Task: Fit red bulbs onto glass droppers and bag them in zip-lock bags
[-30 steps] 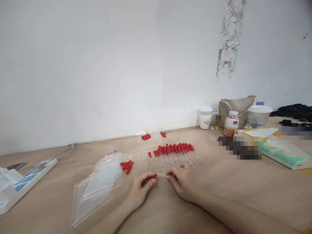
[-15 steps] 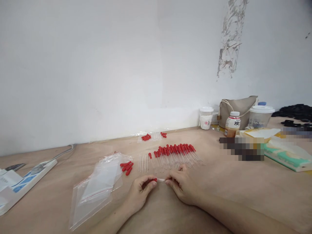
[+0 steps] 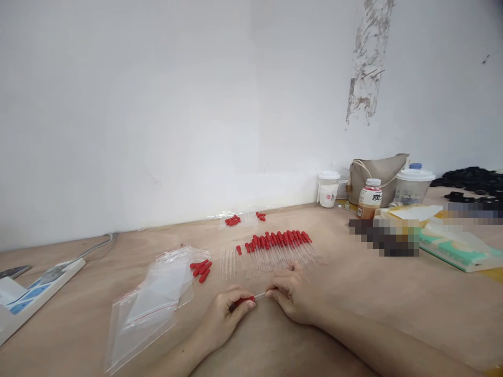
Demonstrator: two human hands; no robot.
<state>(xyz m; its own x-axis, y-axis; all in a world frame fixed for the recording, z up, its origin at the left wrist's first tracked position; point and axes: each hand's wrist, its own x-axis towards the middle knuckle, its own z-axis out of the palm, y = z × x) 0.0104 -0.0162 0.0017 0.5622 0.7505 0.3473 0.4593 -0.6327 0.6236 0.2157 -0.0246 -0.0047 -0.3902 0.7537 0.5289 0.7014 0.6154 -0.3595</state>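
My left hand [image 3: 231, 313] is closed around a red rubber dropper bulb [image 3: 247, 299], whose mouth sits at the end of a clear glass tube [image 3: 260, 296]. The thumb and fingers of my right hand [image 3: 291, 296] pinch that tube, its far part hidden in the hand. Behind my hands lies a row of droppers [image 3: 281, 246] with red bulbs and clear stems. Several bare glass tubes [image 3: 228, 263] lie at the row's left end. Further left is a small group of loose red bulbs [image 3: 201, 268].
Clear zip bags [image 3: 151, 298] lie at left, near a white power strip [image 3: 43, 298]. By the wall is a bag of more bulbs and tubes [image 3: 239, 220]. At right stand a paper cup [image 3: 328, 189], a bottle [image 3: 370, 200], a pouch [image 3: 375, 170] and a green tissue pack [image 3: 458, 246].
More of the red bulb now shows in my left hand, and the tube tilts up toward my right hand. The whole view has shifted slightly.
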